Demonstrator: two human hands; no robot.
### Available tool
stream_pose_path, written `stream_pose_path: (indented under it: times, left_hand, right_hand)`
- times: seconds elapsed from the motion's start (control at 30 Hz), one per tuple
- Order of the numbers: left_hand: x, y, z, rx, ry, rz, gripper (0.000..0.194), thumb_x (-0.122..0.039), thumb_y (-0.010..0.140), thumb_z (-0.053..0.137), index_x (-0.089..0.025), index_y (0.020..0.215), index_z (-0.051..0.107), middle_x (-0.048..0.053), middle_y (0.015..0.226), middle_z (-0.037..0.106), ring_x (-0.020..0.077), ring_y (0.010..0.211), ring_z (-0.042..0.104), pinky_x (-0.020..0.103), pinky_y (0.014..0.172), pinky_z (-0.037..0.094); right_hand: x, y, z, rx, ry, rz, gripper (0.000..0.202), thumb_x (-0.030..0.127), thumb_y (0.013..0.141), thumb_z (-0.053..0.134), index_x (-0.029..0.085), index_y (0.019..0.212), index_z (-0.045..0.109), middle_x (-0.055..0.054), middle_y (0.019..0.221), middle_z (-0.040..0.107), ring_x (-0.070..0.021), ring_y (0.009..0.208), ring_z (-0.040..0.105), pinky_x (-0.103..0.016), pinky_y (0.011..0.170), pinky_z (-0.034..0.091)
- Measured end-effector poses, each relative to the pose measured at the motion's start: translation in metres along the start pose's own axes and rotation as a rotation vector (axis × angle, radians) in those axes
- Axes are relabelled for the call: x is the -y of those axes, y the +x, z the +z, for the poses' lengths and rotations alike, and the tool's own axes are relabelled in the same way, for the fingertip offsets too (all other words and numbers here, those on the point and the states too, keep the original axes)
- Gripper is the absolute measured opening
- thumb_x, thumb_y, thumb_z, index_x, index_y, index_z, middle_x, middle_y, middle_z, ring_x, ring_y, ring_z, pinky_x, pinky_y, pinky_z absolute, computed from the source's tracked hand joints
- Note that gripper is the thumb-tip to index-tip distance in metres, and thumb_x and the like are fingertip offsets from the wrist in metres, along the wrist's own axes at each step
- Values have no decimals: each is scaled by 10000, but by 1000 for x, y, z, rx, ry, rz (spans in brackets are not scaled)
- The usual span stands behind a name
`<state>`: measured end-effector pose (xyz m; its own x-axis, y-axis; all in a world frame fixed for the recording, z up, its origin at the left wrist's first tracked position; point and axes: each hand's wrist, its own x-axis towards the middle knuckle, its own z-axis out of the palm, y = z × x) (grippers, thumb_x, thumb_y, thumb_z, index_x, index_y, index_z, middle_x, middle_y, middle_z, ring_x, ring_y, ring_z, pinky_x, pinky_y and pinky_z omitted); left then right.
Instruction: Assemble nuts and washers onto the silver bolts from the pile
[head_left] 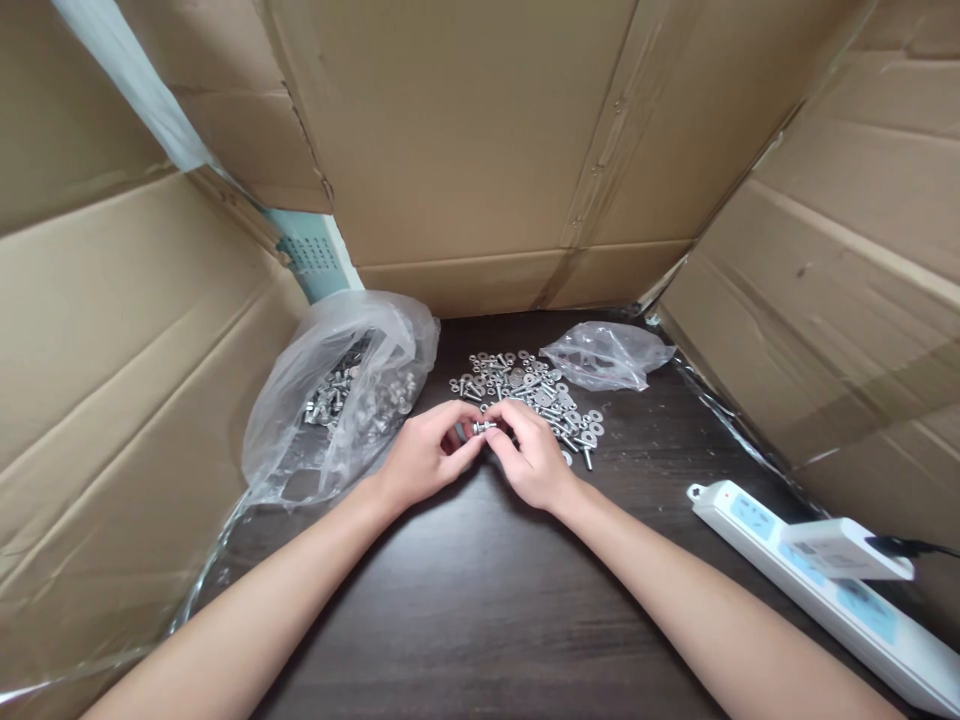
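Bolt (pixel 484 428) pinched between both hands over the desk (pixel 465 610).
Head view: bolt sits right at the fingertips, long axis roughly sideways, wider end seemingly toward the left hand (pixel 429 458), thin end toward the right hand (pixel 531 460); neither hand clearly nearer, fingers of both pinching it; parts fitted on it too small to tell. Loose hardware pile (pixel 525 385) just beyond the fingers, mostly rightward; large plastic bag (pixel 276 430) of metal pieces left, small plastic bag (pixel 611 350) behind pile at right. Dark desk, power strip (pixel 752 517) with plugged-in adapter (pixel 840 550) right, cardboard walls (pixel 480 130) around.
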<state>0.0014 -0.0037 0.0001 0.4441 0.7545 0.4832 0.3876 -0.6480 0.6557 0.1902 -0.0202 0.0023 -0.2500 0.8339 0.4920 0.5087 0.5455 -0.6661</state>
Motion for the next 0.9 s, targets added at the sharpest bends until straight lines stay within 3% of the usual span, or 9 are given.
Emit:
stream_pose_path:
  times: [0.27, 0.53, 0.9]
  left_hand:
    - [0, 1, 1, -10, -7, -11, 112, -267, 958, 645, -191, 1039, 638, -11, 824, 671, 92, 640, 612, 190, 594, 504]
    - [0, 1, 0, -5, 4, 19, 113, -239, 955, 651, -190, 1057, 645, -10, 832, 664, 96, 671, 620, 187, 605, 500]
    - [1, 1, 0, -8, -2, 4, 112, -241, 956, 656, -192, 1055, 637, -14, 842, 665, 92, 676, 620, 186, 616, 500]
  right_hand:
    - [0, 0, 1, 1, -9, -6, 208, 233, 1011, 454, 231, 822, 542, -38, 816, 649, -207, 797, 599, -355, 771, 462]
    - [0, 0, -1, -2, 4, -6, 81, 214, 957, 509, 230, 900, 565, -45, 875, 659, -214, 825, 613, -348, 765, 471]
    - [-1, -1, 1, 9, 9, -7, 185, 228, 1006, 469, 228, 840, 548, -40, 829, 651, -206, 803, 606, -344, 763, 459]
